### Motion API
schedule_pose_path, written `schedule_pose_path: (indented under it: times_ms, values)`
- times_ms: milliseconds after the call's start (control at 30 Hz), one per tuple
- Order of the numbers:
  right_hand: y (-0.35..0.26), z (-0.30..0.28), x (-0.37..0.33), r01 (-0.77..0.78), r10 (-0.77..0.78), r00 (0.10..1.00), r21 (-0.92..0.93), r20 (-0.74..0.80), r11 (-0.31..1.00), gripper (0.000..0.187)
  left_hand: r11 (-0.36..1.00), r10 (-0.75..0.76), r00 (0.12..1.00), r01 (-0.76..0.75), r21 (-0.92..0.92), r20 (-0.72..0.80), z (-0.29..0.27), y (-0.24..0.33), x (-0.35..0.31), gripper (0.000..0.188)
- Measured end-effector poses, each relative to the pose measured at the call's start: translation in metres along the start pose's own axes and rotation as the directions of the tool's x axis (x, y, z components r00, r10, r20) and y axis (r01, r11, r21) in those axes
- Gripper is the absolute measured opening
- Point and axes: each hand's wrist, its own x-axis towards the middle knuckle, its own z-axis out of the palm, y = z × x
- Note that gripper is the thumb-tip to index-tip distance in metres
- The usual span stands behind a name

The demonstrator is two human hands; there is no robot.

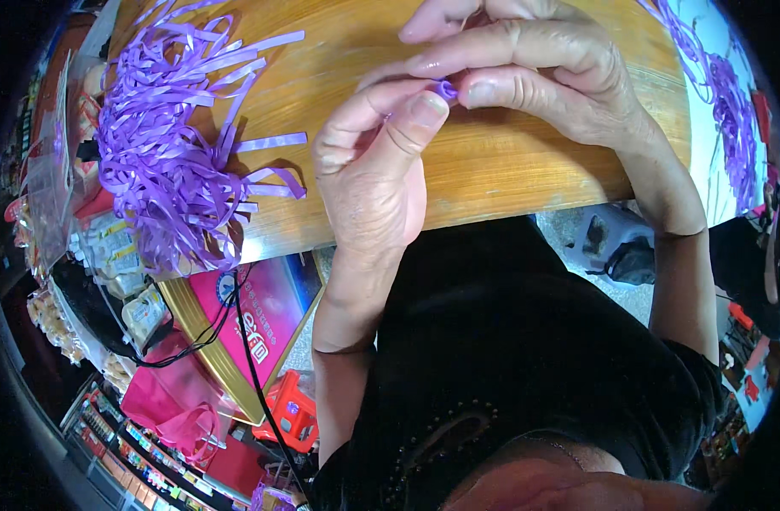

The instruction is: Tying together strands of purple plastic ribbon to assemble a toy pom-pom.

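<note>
A small rolled piece of purple ribbon [445, 89] is pinched between the thumb and index finger of my left hand [377, 157], just above the wooden table. My right hand [547, 72] comes in from the right, its thumb tip against the roll's right side. The right index finger stretches over towards my left fingertips, partly hiding the far side of the roll. At the table's left end lies a large loose heap of shiny purple ribbon strips [164, 145], several cut ends pointing towards my left hand.
The wooden table [509, 170] ends close in front of my body. More purple ribbon [731, 128] lies on a white surface at the right. Left of the table are plastic packages [109, 247], a pink bag [172, 396], a pink framed board [258, 328] and a black cable [252, 358].
</note>
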Motion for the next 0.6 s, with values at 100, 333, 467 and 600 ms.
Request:
schedule_pose_path:
  times_ms: [100, 333, 467, 600]
  values:
    - [-0.003, -0.001, 0.000, -0.039, 0.038, 0.999, 0.030, 0.029, 0.999, 0.033, 0.995, -0.084, 0.996, 0.083, -0.063, -0.020, 0.001, 0.001, -0.001, 0.016]
    - [-0.018, 0.001, 0.003, -0.037, 0.037, 0.999, 0.161, 0.001, 0.986, 0.024, 0.989, -0.083, 0.996, 0.077, -0.129, -0.039, -0.003, -0.001, 0.000, 0.011]
    - [-0.051, -0.014, 0.024, -0.567, 0.822, 0.558, 0.672, -0.113, 0.477, 0.016, 0.993, -0.033, 0.996, 0.024, -0.114, -0.080, -0.018, 0.024, 0.016, 0.009]
    - [-0.053, -0.064, 0.028, -0.387, 0.840, 0.533, 0.853, -0.103, 0.351, 0.020, 0.991, 0.042, 0.999, -0.042, -0.130, 0.002, -0.043, 0.051, 0.032, 0.009]
